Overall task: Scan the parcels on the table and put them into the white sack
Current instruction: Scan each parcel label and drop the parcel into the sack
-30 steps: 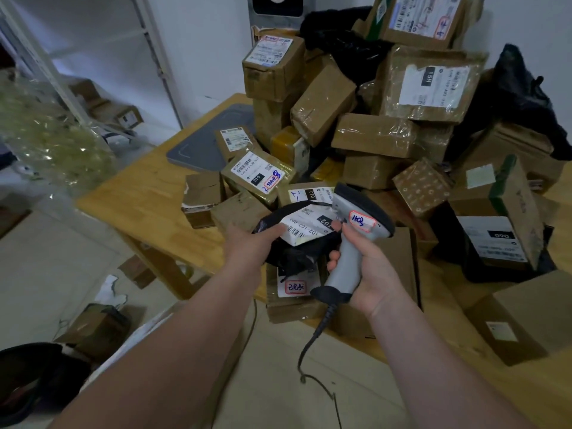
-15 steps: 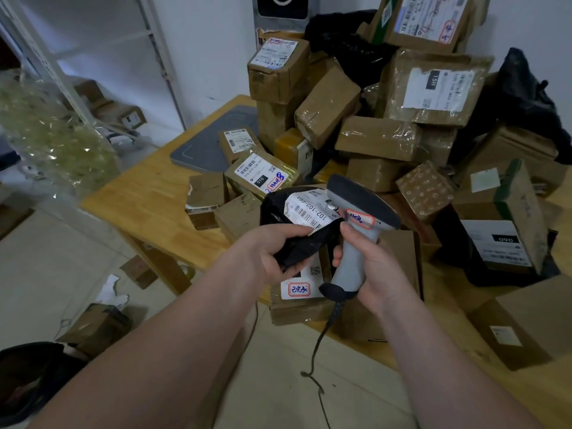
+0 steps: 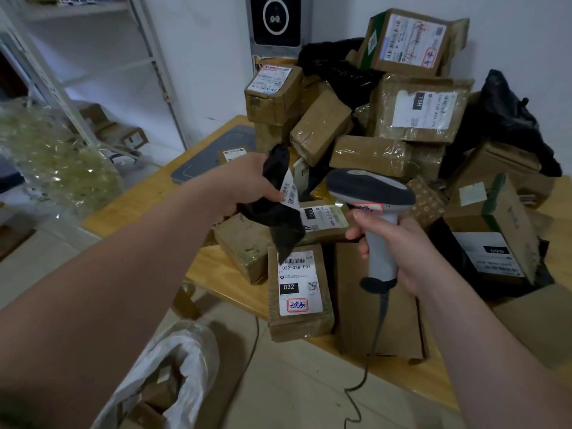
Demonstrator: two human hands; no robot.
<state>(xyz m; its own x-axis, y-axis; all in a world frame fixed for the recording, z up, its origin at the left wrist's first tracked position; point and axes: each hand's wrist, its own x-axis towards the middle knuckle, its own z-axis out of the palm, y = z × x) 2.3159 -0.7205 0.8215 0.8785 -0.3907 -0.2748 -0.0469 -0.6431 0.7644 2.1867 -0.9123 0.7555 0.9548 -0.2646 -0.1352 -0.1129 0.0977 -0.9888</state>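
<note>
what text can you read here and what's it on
"032-038-E01" and "032": label on the flat brown cardboard box in front.
"070": label on the tape-wrapped brown box behind it.
"15H": label on the large taped box high in the pile.
"060", upside down: label on the green-striped box at right.
Too blurred: the black plastic mailer's label, handwriting, fine print.

Tape-glossy cardboard parcels (image 3: 315, 131), perhaps plastic sack (image 3: 188, 348)

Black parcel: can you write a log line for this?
left hand: grips black parcel | right hand: grips scanner | white sack: boxes inside
</note>
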